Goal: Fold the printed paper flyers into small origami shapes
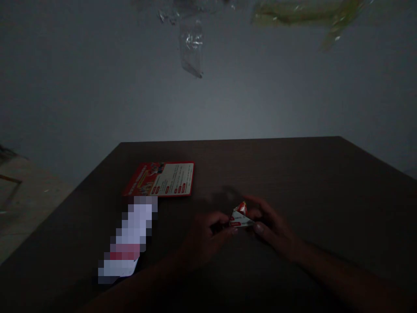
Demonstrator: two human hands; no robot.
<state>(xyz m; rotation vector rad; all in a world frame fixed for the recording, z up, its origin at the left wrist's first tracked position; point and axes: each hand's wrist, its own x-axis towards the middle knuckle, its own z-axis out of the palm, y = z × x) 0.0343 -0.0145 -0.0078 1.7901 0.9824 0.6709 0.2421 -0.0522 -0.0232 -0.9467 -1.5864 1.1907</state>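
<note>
Between my two hands is a small piece of folded printed paper, red and white, bent into a roughly triangular shape. My left hand pinches its left corner between thumb and fingers. On the other side, my right hand grips the right corner, with the thumb in front and the fingers behind. The folded paper is held over the dark table, close to its surface. Dim light hides the details of the folds and of some fingers.
A red and white printed sheet lies on the table, left of my hands. Nearer me, a pixelated bright phone-like object lies beside my left forearm. A pale wall with peeling clear tape and yellowish tape stands behind.
</note>
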